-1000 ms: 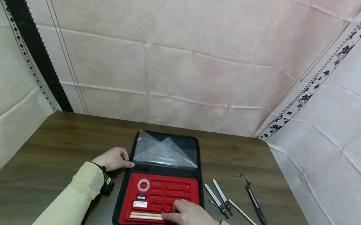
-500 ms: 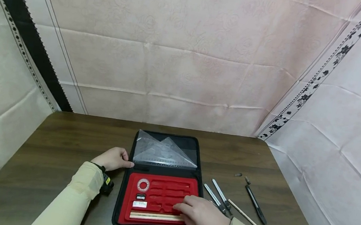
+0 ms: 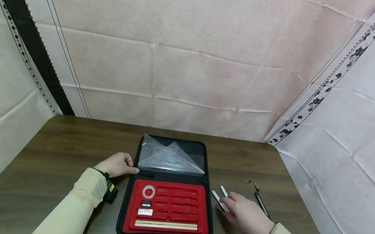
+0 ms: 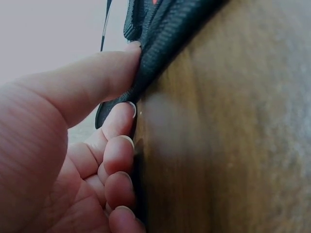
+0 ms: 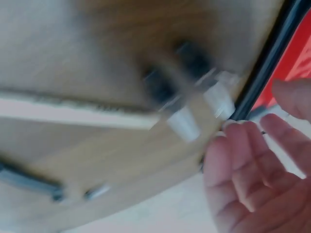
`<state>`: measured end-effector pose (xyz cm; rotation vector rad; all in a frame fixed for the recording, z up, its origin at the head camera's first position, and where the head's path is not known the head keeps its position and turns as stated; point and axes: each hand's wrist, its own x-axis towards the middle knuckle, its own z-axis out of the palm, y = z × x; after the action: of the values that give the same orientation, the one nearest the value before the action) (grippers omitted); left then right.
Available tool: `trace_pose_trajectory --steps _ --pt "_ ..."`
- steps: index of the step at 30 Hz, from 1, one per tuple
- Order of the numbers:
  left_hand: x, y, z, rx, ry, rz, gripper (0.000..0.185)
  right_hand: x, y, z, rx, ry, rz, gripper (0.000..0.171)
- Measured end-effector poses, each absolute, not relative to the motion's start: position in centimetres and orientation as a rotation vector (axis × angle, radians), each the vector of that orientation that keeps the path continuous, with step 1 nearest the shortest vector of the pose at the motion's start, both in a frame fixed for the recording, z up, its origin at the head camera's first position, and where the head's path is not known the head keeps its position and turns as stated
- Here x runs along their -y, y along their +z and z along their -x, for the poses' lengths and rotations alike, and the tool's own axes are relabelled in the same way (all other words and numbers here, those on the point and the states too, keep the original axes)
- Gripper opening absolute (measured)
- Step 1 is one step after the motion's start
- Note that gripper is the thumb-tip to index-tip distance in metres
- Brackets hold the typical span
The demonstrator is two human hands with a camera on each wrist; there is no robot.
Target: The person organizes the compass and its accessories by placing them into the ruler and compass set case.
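Note:
A black zip-type case (image 3: 124,205) lies unfolded on the table, with a red moulded tray (image 3: 166,189) in its near half. My left hand (image 3: 118,165) pinches the case's left edge near the fold; in the left wrist view the thumb (image 4: 104,73) lies on the black fabric. My right hand (image 3: 247,215) is over two metal drawing compasses (image 3: 218,199) on the table right of the case. In the right wrist view its fingers (image 5: 243,160) are loosely extended, holding nothing, with the compasses (image 5: 182,124) close by. A pale wooden strip (image 3: 165,225) sits in the tray's front slot.
Transparent set squares (image 3: 166,158) rest in the case's far half. A white ring (image 3: 148,192), a small sharpener-like piece (image 3: 146,204) and a white eraser-like block (image 3: 145,212) fill tray slots. Right of the hand lie a black pen (image 3: 262,205), small dark pieces (image 3: 247,181) and a pale stick (image 5: 77,111).
My right hand has let go of the wooden strip in the tray and moved right, over the compasses. The left hand stays at the case's edge.

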<state>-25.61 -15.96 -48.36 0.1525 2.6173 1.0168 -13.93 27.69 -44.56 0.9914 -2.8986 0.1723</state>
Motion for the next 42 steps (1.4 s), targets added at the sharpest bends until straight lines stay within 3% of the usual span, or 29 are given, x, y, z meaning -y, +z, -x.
trace_pose_trajectory --steps 11,17,42 --pt "15.9 -48.3 25.6 -2.616 1.019 -0.152 0.032 -32.7 -43.9 13.4 3.168 -0.013 -0.513 0.028" --pt "15.9 -48.5 25.7 -2.617 1.027 -0.153 0.032 -33.3 -44.2 12.7 3.206 0.000 -0.477 0.034" --pt "15.8 -48.3 25.4 -2.614 1.013 -0.131 0.032 -33.6 -45.5 12.7 3.262 0.037 -0.393 0.027"
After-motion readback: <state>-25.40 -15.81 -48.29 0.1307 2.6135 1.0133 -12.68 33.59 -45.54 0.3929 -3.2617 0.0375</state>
